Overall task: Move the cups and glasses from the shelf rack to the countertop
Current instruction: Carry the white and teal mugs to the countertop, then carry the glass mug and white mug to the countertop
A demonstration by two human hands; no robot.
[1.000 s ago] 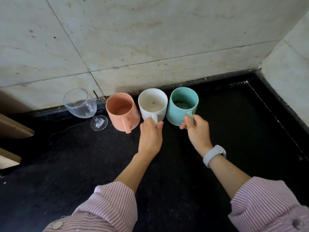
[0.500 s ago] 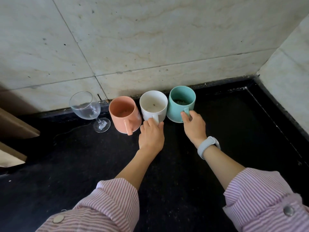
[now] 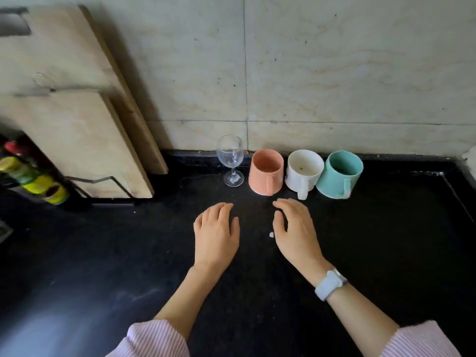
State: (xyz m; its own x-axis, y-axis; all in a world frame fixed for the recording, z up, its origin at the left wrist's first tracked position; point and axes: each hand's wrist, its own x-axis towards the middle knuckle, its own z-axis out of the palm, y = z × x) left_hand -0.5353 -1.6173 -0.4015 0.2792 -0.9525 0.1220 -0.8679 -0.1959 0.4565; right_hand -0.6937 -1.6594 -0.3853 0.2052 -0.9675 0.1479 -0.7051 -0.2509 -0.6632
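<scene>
Along the wall on the black countertop (image 3: 386,253) stand a clear wine glass (image 3: 231,161), an orange mug (image 3: 266,175), a white mug (image 3: 303,171) and a teal mug (image 3: 340,173), side by side with handles facing me. My left hand (image 3: 216,235) hovers palm down, fingers loosely apart, in front of the wine glass and holds nothing. My right hand (image 3: 296,228), a white band on its wrist, is open just in front of the orange and white mugs, touching neither.
Two wooden cutting boards (image 3: 77,119) lean against the marble wall at the left in a wire holder (image 3: 98,181). Small jars with yellow and green lids (image 3: 38,184) sit in a rack at the far left. A small white crumb (image 3: 271,235) lies between my hands.
Both hands have let go of the white and teal mug handles and drawn back toward me. The view has swung left, bringing the cutting boards and jars into sight.
</scene>
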